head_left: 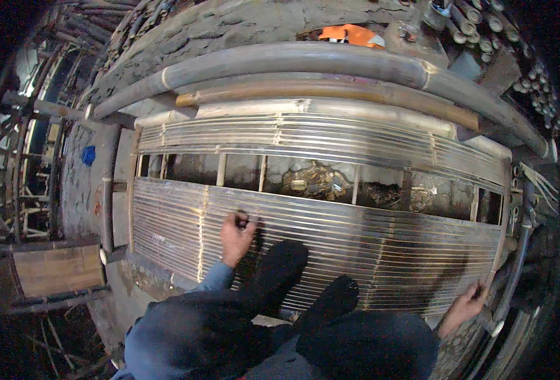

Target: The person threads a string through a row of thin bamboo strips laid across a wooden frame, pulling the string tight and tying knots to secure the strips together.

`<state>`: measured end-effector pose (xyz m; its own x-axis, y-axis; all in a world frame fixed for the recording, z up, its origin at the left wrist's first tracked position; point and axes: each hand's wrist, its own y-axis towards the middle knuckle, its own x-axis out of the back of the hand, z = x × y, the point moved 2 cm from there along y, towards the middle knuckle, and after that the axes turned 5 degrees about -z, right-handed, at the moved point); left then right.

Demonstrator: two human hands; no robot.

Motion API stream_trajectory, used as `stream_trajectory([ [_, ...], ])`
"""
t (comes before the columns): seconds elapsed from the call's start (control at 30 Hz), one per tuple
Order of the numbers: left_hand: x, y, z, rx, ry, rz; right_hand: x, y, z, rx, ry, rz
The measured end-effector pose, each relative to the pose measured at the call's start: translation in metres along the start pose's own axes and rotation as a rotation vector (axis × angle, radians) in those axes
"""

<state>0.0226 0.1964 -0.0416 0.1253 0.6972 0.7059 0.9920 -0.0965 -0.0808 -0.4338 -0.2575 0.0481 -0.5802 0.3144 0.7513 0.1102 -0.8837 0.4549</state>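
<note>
Below me lies a long bamboo frame with a panel of narrow split-bamboo slats [311, 240], crossed by lighter tied bands. My left hand [237, 239] hovers over or rests on the slats left of my feet, its thumb and fingers curled round into a closed ring. A dark patch shows between them; whether it is an object or shadow is unclear. At the panel's right end, my right hand [465, 309] is closed beside the bamboo end rail [498, 253], also with something dark at the fingertips. My dark-covered feet [286, 256] stand on the slats.
A second slat strip [330, 136] lies beyond an open gap crossed by short bars, with debris [315, 180] below. Thick bamboo poles [292, 65] run along the far side. A woven panel [58, 270] stands left, an orange item [353, 36] lies far back, and cut bamboo [476, 25] is piled far right.
</note>
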Motion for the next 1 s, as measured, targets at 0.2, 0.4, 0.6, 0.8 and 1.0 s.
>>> stream_trajectory([
  [0.2, -0.013, 0.007, -0.043, -0.246, 0.311, 0.047, -0.106, -0.056, 0.286, 0.152, 0.683, 0.849],
  [0.4, -0.003, 0.018, -0.060, -0.314, 0.415, 0.010, -0.141, -0.145, 0.374, 0.520, 0.903, 1.169],
  [0.6, -0.008, 0.023, -0.047, -0.456, 0.528, 0.162, -0.162, -0.171, 0.353, 0.459, 0.793, 1.364],
  [0.8, -0.011, 0.027, -0.033, -0.530, 0.520, 0.125, -0.171, -0.195, 0.335, 0.396, 0.777, 1.428],
  [1.0, -0.004, 0.033, -0.006, -0.385, 0.286, 0.153, -0.178, -0.213, 0.353, 0.489, 0.739, 1.296],
])
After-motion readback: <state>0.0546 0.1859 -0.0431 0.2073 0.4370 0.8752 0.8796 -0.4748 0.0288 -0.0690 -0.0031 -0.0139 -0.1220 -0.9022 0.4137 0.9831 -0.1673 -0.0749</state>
